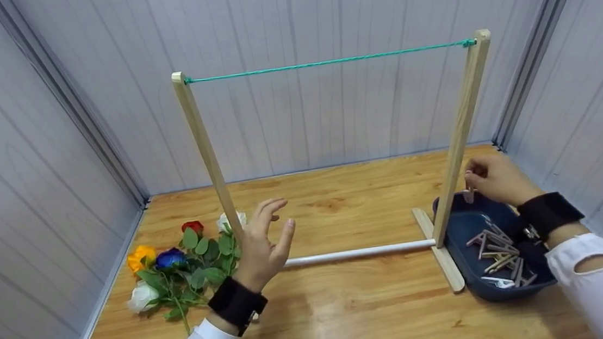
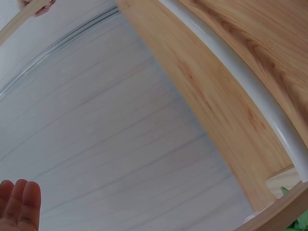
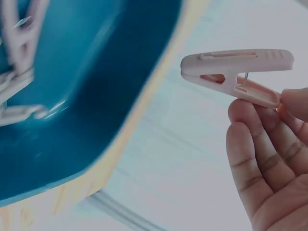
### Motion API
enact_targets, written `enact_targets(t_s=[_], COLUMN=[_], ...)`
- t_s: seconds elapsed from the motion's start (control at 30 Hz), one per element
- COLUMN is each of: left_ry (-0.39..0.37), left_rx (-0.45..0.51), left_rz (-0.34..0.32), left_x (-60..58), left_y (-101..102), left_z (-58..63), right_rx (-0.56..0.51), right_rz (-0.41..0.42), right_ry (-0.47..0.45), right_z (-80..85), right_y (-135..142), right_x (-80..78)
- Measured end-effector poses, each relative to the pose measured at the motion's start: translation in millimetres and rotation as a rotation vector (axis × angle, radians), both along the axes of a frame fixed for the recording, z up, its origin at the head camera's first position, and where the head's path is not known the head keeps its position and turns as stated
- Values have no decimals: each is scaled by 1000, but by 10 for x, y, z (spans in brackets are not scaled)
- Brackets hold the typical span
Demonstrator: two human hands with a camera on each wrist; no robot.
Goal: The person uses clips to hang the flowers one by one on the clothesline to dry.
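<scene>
Right fingers (image 3: 240,144) pinch the clip (image 3: 226,59) by one leg only, near the tub's (image 1: 503,292) far rim; left hand (image 1: 262,249) wide, holding nothing, by the left post (image 1: 205,150). Risk: lopsided pinch could let the clip twist or drop. Right wrist view shows its spring (image 3: 247,77); head view doesn't.

your head view evenly bright, a soft glare on the brown wood-grain tabletop (image 1: 336,322), your left wrist view dimmer and greyer, the white round bar (image 2: 245,79) bowed by lens distortion, your right wrist view showing the pale pink plastic clothespin (image 3: 240,61) fairly crisp, glints and deep shadow in the blue plastic basin (image 3: 139,62)
</scene>
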State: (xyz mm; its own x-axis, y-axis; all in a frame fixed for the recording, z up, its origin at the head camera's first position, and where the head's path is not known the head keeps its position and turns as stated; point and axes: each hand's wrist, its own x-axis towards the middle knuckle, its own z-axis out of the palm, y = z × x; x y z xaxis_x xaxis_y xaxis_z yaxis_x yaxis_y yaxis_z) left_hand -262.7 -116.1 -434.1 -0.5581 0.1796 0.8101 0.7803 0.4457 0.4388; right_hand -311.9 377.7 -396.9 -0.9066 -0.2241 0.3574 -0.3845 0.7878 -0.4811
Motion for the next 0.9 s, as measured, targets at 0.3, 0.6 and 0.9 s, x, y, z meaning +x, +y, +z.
enact_targets(t_s=[0.3, 0.6, 0.9], left_ry=[-41, -80, -147], left_rx=[-8, -8, -93], left_rz=[-20, -59, -158], left_x=[35, 85, 232], left_y=[27, 83, 260], left_z=[4, 90, 215], right_rx=[-282, -686, -960], right_rz=[48, 225, 392], right_ry=[-34, -33, -20], right_z=[374, 506, 411], right_y=[-99, -431, -880], right_x=[347, 597, 749])
